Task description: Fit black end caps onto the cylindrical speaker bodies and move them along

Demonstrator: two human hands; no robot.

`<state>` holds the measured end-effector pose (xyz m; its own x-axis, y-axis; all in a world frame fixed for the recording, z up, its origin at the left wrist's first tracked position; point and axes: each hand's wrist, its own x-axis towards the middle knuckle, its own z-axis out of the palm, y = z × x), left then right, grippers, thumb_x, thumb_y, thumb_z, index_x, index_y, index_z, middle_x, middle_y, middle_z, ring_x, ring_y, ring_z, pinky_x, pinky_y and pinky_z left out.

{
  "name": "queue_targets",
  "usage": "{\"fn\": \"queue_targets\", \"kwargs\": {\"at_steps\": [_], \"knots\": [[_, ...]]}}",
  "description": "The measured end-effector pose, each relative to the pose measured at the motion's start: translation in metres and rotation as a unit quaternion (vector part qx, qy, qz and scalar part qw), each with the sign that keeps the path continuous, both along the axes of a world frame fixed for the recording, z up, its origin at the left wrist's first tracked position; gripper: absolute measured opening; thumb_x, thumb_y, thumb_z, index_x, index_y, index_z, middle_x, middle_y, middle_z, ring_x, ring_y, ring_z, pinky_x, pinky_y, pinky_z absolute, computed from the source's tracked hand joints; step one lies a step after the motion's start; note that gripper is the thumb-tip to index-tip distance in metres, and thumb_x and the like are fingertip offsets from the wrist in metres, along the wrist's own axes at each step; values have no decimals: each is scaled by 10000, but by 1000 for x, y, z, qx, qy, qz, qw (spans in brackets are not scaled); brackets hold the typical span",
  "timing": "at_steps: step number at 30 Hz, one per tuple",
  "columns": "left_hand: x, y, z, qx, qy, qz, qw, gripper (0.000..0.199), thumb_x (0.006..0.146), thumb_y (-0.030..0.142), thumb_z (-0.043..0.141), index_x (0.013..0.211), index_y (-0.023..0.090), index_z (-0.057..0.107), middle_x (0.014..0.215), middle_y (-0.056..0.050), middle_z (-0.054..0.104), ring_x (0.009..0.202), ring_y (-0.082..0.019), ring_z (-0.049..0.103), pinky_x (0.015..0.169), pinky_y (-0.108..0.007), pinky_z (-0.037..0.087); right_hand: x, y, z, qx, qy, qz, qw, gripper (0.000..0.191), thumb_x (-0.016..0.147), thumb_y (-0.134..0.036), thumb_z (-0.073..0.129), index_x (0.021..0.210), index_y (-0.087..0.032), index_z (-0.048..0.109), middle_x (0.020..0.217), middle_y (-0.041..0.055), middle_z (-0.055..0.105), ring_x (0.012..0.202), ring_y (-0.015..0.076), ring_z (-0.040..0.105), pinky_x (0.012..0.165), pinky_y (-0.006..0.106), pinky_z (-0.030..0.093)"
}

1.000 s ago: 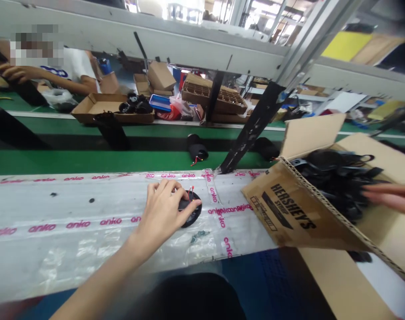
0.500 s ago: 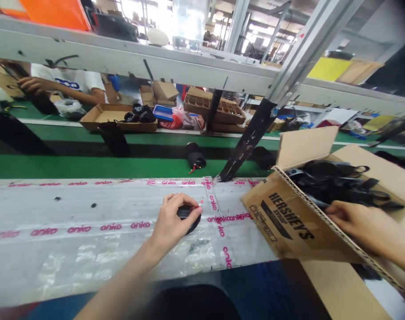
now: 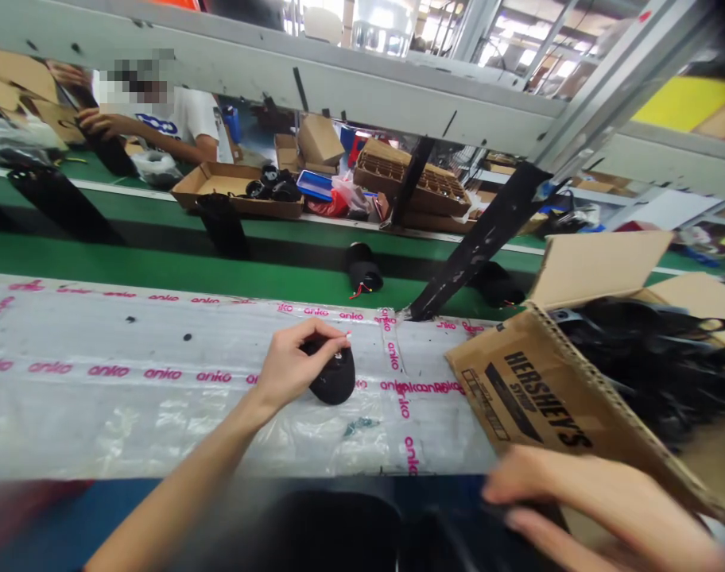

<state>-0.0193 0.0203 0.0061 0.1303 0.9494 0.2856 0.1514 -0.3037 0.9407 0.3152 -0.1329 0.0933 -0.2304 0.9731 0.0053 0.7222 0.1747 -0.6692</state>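
My left hand (image 3: pixel 294 365) is closed in a pinch, thumb and forefinger on a small white wire connector (image 3: pixel 349 337). The connector sits at the top of a black rounded part (image 3: pixel 334 381), which rests on the plastic-covered bench (image 3: pixel 160 413). The hand partly covers this part. My right hand (image 3: pixel 535 485) is smeared by motion at the bench's front edge, outside the carton. Its fingers appear bent around something dark, too blurred to name. The open Hershey's carton (image 3: pixel 517 381) beside it holds a heap of black parts (image 3: pixel 649 357), some with loops.
Behind the bench runs a green conveyor belt (image 3: pixel 291 274) carrying black cylinders (image 3: pixel 363 268), one with red wires. A slanted black-wrapped post (image 3: pixel 482 242) rises by the carton. Overhead crosses a shelf beam (image 3: pixel 249 75). A person (image 3: pixel 184 119) handles a black cylinder across the belt.
My right hand has come out of the carton toward me, down and left. My left hand now pinches the connector above the black part, whose broad dark side is turned to view. The camera view has shifted.
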Motion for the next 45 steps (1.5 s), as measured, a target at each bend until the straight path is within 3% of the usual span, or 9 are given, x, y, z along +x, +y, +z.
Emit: {"fn": "queue_targets", "kwargs": {"at_steps": [3, 11, 15, 19, 26, 31, 35, 39, 45], "knots": [[-16, 4, 9, 28, 20, 20, 999, 115, 881, 316, 830, 867, 208, 793, 860, -18, 824, 797, -181, 777, 789, -297, 634, -50, 45, -44, -171, 78, 91, 978, 168, 1015, -396, 646, 936, -314, 771, 861, 27, 809, 782, 219, 777, 741, 330, 630], [-21, -13, 2, 200, 113, -45, 972, 60, 968, 177, 724, 921, 213, 734, 869, -8, 811, 813, -167, 753, 1048, -422, 581, -33, 108, -162, -66, 66, -75, 993, 219, 972, -362, 533, 1045, -229, 691, 959, 93, 810, 881, 301, 796, 874, 483, 645], [-14, -20, -1, 198, 117, -8, 973, 68, 961, 158, 701, 935, 220, 693, 891, -28, 778, 878, -196, 728, 961, -417, 568, -15, 101, -154, -15, -12, -114, 993, 451, 842, -281, 632, 1282, -194, 675, 1261, 176, 746, 1183, 380, 717, 1126, 629, 512], [-17, -18, 3, 126, 115, -8, 985, 58, 993, 205, 663, 949, 222, 696, 939, -46, 770, 935, -211, 727, 886, -378, 563, -42, 107, -148, 43, -79, -4, 996, 795, 850, -292, 698, 1610, -279, 464, 1746, 131, 341, 1602, 370, 361, 1308, 573, 347], [-20, -13, 3, 78, 102, 1, 992, 37, 1000, 250, 730, 976, 221, 734, 967, -31, 784, 926, -184, 738, 880, -330, 571, -80, 132, -147, -72, 106, 68, 989, 664, 866, -334, 701, 1501, -247, 530, 1499, 152, 616, 1346, 340, 643, 1195, 526, 497], [-17, -8, 0, 132, 88, 6, 987, 31, 1003, 211, 726, 979, 213, 747, 954, -35, 801, 911, -187, 745, 896, -347, 580, -107, 143, -125, -167, 444, 22, 880, 689, 944, -696, 510, 1436, -216, 557, 1328, 168, 727, 1062, 348, 764, 834, 465, 654], [-18, -4, 1, 145, 90, -7, 985, 36, 989, 169, 729, 978, 200, 745, 952, -31, 803, 907, -179, 751, 867, -322, 576, -129, 153, -119, -106, 529, 42, 841, 622, 911, -612, 635, 1439, -282, 623, 1414, 98, 706, 1118, 331, 733, 975, 504, 611], [-17, -5, 1, 135, 91, 5, 987, 52, 983, 147, 723, 960, 194, 729, 936, -22, 795, 910, -177, 745, 866, -316, 564, -130, 160, -113, -52, 490, 121, 862, 704, 856, -601, 760, 1486, -317, 626, 1522, 63, 644, 1404, 353, 585, 1211, 493, 453], [-15, -4, 0, 125, 85, 8, 988, 65, 984, 140, 723, 968, 203, 723, 954, -4, 793, 928, -169, 741, 882, -302, 551, -119, 164, -97, -14, 402, 183, 897, 681, 901, -594, 755, 1510, -331, 601, 1596, 82, 579, 1454, 368, 548, 1168, 506, 503]]}}
